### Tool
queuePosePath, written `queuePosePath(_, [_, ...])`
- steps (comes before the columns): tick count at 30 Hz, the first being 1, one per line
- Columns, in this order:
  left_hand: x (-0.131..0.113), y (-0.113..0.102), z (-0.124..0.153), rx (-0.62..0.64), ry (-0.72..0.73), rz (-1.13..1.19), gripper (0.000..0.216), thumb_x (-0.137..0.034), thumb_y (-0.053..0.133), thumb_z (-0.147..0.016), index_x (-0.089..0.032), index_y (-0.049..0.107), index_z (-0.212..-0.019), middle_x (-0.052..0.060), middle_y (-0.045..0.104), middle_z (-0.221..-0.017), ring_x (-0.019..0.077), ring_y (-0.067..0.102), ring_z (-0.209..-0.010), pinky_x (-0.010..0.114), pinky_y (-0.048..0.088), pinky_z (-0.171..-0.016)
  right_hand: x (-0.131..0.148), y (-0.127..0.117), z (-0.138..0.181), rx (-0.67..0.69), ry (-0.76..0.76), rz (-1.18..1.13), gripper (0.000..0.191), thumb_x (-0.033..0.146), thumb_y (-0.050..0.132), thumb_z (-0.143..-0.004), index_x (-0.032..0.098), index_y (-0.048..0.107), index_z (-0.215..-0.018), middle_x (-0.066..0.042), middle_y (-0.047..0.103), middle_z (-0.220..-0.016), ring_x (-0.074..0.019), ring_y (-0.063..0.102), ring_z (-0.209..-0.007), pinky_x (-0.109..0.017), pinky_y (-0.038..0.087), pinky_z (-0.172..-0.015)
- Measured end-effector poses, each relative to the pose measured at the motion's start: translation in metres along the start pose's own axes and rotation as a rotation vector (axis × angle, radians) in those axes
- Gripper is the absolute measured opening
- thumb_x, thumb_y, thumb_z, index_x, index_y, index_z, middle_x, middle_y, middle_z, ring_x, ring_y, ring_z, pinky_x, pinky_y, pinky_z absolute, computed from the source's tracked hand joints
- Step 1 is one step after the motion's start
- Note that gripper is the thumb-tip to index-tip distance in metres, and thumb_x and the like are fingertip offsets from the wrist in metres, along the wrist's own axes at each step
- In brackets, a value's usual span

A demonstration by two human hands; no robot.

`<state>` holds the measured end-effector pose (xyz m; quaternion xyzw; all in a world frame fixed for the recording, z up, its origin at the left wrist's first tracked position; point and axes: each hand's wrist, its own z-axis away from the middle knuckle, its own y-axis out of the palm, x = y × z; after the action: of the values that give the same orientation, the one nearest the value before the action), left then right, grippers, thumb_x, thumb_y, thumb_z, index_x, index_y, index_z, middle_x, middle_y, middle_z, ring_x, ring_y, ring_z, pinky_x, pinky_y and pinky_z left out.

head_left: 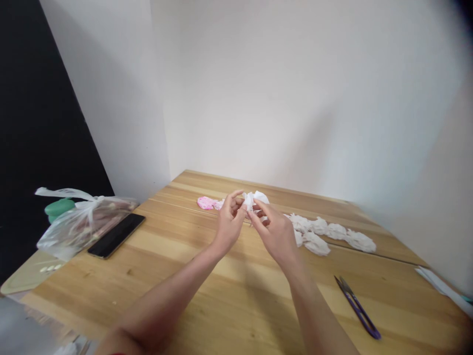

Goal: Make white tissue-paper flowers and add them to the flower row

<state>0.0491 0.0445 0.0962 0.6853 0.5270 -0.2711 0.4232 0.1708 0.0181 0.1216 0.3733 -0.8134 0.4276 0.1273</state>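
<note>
A crumpled piece of thin white tissue-like material is held up above the table between both hands. My left hand pinches its left side with thumb and fingers. From the right, my right hand grips it too, fingertips closed near the left thumb. Behind the hands, a pink crumpled bunch lies on the table, its right part hidden by my left hand. To the right of my right hand lie several white crumpled bunches in rows, partly covered by that hand.
Purple-handled thread snips lie at the right front of the wooden table. A black phone rests near the left edge, beside a tied clear plastic bag and a green object. White strips lie at the far right edge.
</note>
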Motion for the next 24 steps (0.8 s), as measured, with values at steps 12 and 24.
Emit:
queuePosePath(12, [0.002, -0.003, -0.005, -0.061, 0.012, 0.011, 0.036, -0.018, 0.056, -0.081, -0.016, 0.048, -0.117, 0.003, 0.062, -0.086, 0.0111, 0.059, -0.071, 0.02, 0.046, -0.061, -0.022, -0.016, -0.009, -0.145, 0.162, -0.146, 0.037, 0.028, 0.051, -0.082, 0.019, 0.065, -0.116, -0.007, 0.072, -0.1, -0.0193, 0.067, -0.081, -0.031, 0.053, -0.07])
queuePosePath(24, [0.011, -0.001, 0.002, 0.081, 0.104, -0.157, 0.035, -0.016, 0.052, -0.084, -0.019, 0.051, -0.119, 0.004, 0.06, -0.091, 0.0116, 0.058, -0.078, 0.022, 0.047, -0.069, -0.014, -0.009, -0.006, -0.198, 0.024, 0.121, 0.041, 0.034, 0.054, -0.083, 0.022, 0.061, -0.121, -0.005, 0.069, -0.094, -0.0174, 0.062, -0.073, -0.031, 0.048, -0.069])
